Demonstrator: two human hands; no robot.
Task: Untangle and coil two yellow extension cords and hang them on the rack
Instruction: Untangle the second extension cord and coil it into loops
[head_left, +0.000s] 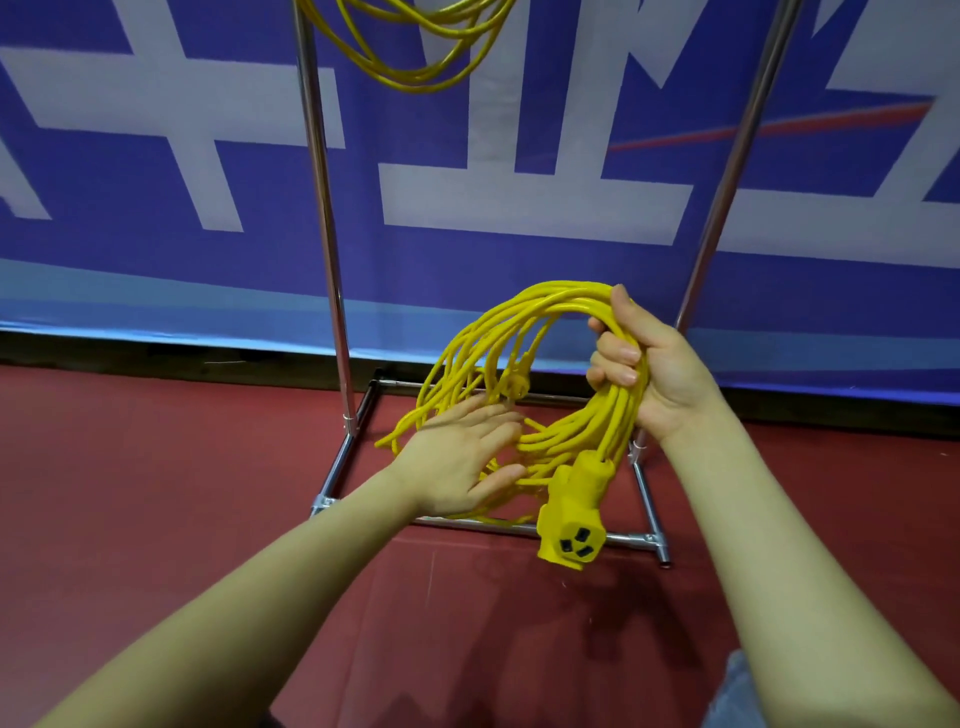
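Head view shows our left hand (467, 457) nearest, fingers straight and spread flat against the loops of a coiled yellow cord (524, 364). Our right hand (644, 369) curls tightly round the bundle; its socket (569, 525) dangles below. Farther off, another cord (421, 47) hangs on the rack (327, 208).

No legible txt; banner (156, 156) shows only cropped white strokes.

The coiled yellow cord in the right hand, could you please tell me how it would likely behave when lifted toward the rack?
The coiled cord is probably floppy: its loops splay unevenly. The socket end dangles and may swing. The right hand bunches only one side, so loose loops could slip.
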